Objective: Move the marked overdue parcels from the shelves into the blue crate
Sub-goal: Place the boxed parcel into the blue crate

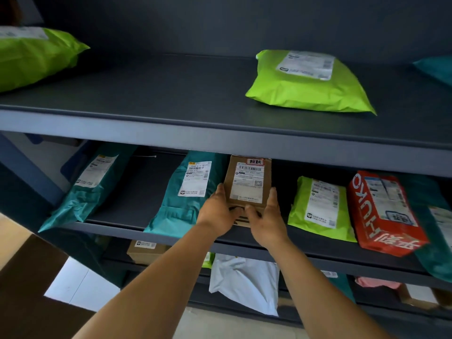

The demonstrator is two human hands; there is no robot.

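Observation:
A small brown cardboard box (248, 182) with a white label and a red overdue sticker at its top lies on the middle shelf (127, 204). My left hand (217, 211) grips its left side and front edge. My right hand (266, 221) grips its right side, thumb on the front edge. To the right, a red box (381, 211) also bears a marked sticker. No blue crate is in view.
Teal mailers (186, 192) (90, 184) lie left of the box, a green mailer (320, 209) right of it. The upper shelf (171, 94) holds green mailers (308, 84) (31, 55). Lower shelves hold a brown box (146, 250) and a white bag (247, 282).

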